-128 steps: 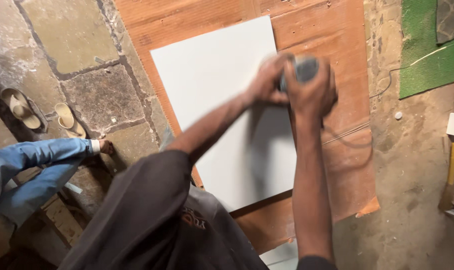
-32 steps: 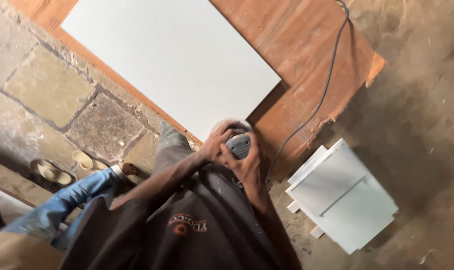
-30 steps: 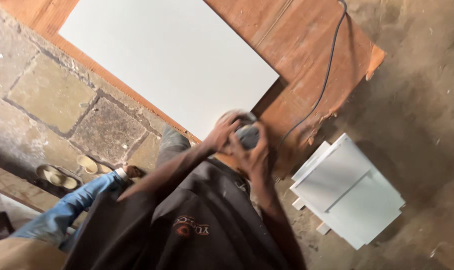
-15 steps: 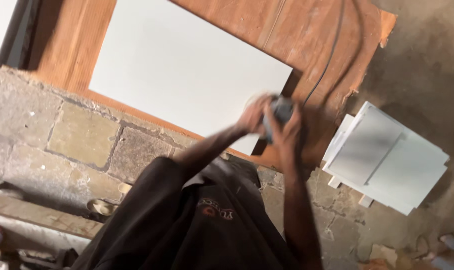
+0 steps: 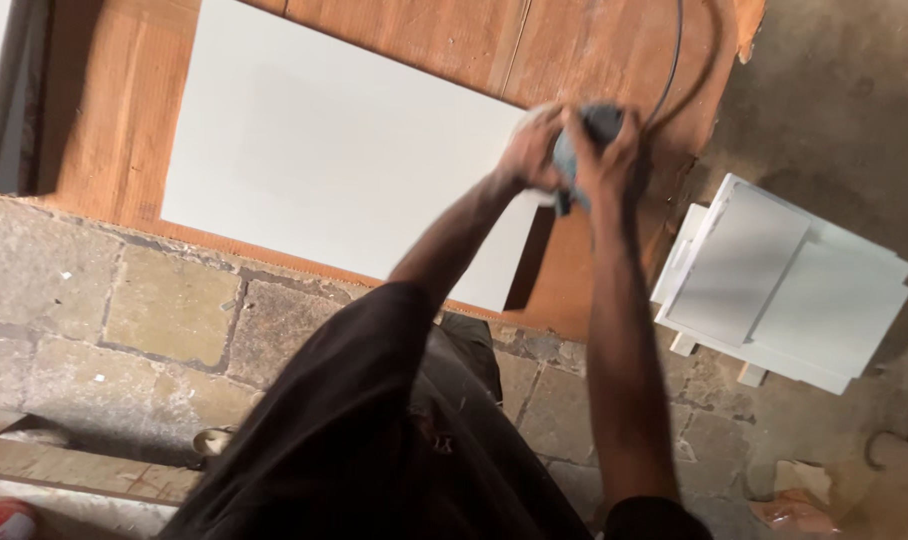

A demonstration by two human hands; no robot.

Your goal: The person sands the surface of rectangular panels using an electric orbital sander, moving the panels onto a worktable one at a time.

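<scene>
Both hands, the left hand point(image 5: 532, 150) and the right hand point(image 5: 606, 160), are gripping a grey power tool point(image 5: 584, 150) tightly at the white board's point(image 5: 334, 160) corner. Its black cord point(image 5: 674, 60) is lying close and might snag.

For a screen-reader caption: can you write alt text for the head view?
Both hands, left hand and right hand, grip a grey power tool at the edge of a white panel lying on a brown board; stacked white panels lie nearby.
</scene>
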